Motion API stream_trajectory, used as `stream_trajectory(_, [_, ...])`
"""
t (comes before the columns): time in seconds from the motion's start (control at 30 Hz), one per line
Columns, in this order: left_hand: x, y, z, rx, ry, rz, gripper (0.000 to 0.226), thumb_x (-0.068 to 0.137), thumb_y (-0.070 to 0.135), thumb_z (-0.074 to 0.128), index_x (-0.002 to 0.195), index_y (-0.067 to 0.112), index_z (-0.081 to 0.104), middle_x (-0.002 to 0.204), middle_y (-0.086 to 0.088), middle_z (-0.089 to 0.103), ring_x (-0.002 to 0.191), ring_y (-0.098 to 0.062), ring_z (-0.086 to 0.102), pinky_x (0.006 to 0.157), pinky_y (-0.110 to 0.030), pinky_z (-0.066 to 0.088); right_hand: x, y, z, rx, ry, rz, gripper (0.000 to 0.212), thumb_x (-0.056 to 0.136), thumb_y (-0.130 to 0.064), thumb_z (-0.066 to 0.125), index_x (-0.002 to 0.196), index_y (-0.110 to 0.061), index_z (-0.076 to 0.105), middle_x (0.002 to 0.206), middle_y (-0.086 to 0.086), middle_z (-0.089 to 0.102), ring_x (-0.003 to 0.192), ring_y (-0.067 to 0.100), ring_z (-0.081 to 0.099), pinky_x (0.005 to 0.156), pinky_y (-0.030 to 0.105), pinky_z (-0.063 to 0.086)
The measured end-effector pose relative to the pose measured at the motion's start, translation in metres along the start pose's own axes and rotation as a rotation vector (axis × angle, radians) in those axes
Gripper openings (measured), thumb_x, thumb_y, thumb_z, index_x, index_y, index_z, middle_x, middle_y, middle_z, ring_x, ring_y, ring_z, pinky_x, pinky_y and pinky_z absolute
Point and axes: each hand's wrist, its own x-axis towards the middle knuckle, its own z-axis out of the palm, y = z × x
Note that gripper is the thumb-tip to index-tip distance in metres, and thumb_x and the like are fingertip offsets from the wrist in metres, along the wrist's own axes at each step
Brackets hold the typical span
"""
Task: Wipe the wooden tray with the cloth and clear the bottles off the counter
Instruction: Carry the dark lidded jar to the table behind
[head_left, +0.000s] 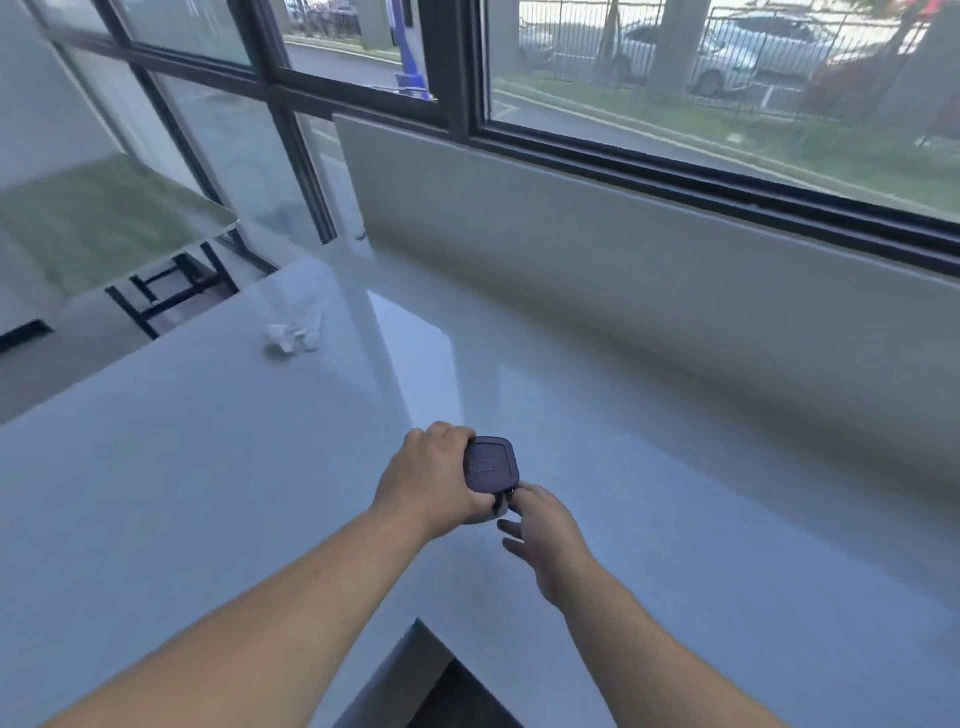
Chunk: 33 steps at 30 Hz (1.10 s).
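Observation:
My left hand (434, 475) grips a small dark square object with rounded corners (488, 464), held just above the white counter (675, 519). My right hand (540, 530) touches the object's near corner with fingertip and thumb; its other fingers are spread. A crumpled white cloth or tissue (292, 336) lies on the counter at the far left, well away from both hands. No wooden tray and no bottles are in view.
The white L-shaped counter runs along a low wall under a large dark-framed window (675, 166). An inner corner of the counter edge (421, 623) sits close between my forearms. A table with dark legs (171, 286) stands at the left.

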Motion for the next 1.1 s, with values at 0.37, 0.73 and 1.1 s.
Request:
stream_trajectory(0.37, [-0.083,-0.188,-0.066,-0.045,0.119,-0.279,0.073,0.059,0.070,0.066,0.120,0.031,0.059,0.111,0.011,0.055,0.106,-0.018,0.047,0.083,-0.038,0.054,0.000,0.028,0.200,-0.197,-0.239,0.008,0.024,0.090,-0.020,0.058,0.109,-0.022,0.073,0.118,0.001,0.072,0.110,0.025,0.068,0.102,0.046,0.055])
stream_trajectory(0.73, [-0.188,-0.345,-0.096,-0.054,0.209,-0.536,0.081,0.056,0.077,0.071,0.124,0.035,0.057,0.115,0.016,0.053,0.110,-0.014,0.046,0.076,-0.033,0.048,-0.027,0.086,0.373,-0.391,-0.455,0.036,0.029,0.090,-0.021,0.056,0.113,-0.025,0.072,0.119,0.001,0.071,0.113,0.025,0.067,0.096,0.039,0.056])
stream_trajectory(1.1, [-0.268,-0.434,-0.100,-0.111,0.214,-0.694,0.078,0.058,0.070,0.066,0.124,0.030,0.058,0.117,0.009,0.055,0.110,-0.020,0.047,0.088,-0.037,0.051,-0.048,0.143,0.474,-0.534,-0.588,0.060,0.026,0.090,-0.015,0.052,0.100,-0.026,0.074,0.095,-0.002,0.065,0.090,0.019,0.058,0.107,0.054,0.048])
